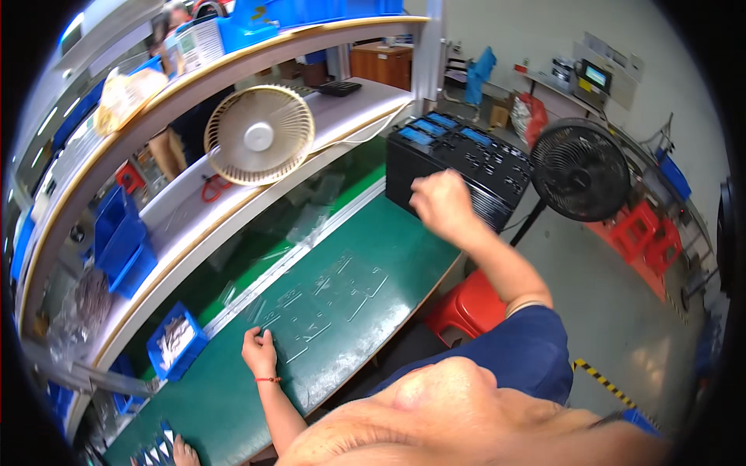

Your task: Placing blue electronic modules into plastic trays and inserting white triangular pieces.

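Note:
My right hand (444, 202) is raised over the near side of a stack of black trays (489, 167), its fingers curled together. Whatever it may hold is hidden or too small to name. My left hand (260, 353) rests low at the green table (396, 256), fingers bent inward beside thin clear plastic pieces (311, 295); I cannot make out what is in its grip. These flat pieces lie scattered between my hands, some with straight or L-shaped edges. Blue pieces (441, 119) show in the top tray's slots.
A blue bin (177, 342) with small parts stands left of my left hand. Another person's hand (185, 452) is at the lower left. A round fan (259, 136) sits on the shelf ahead; a black fan (581, 169) stands right of the trays. A red stool (470, 307) is beside the table.

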Tool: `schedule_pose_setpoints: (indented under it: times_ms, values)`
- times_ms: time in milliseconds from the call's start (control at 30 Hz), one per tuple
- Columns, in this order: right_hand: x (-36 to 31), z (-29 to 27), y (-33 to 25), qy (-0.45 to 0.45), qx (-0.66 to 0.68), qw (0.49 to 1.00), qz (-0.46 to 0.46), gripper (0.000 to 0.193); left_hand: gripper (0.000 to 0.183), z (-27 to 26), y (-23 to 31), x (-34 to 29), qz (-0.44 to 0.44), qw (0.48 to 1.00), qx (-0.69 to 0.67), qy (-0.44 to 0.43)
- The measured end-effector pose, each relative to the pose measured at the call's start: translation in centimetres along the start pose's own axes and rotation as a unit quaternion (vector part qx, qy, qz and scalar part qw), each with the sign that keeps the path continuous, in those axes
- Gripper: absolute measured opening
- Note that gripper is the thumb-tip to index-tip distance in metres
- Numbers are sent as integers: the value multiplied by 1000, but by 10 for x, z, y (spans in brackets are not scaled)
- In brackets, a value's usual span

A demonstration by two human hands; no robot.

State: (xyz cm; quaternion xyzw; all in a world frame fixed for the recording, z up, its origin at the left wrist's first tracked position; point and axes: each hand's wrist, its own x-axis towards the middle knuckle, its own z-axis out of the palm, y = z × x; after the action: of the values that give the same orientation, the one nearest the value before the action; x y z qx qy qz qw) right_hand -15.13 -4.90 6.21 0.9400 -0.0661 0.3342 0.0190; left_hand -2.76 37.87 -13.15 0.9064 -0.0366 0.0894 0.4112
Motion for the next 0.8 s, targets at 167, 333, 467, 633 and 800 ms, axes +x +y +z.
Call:
schedule_pose_setpoints:
  times_ms: [167,333,467,633,800]
  values:
    - [52,-25,166,-56,-116,961,245,16,24,7,7,4,9,1000,-6,0]
    - [76,11,252,-184,-53,943,272,30,23,4,2,3,0,1000,1,7]
    - [97,8,258,-254,-38,930,263,34,20,4,-5,6,-17,999,-41,12]
    - [106,6,257,-237,-88,933,256,43,18,6,0,10,-19,999,-38,16]
    - [145,5,254,-147,-28,966,210,39,16,7,-15,18,-32,997,-61,27]
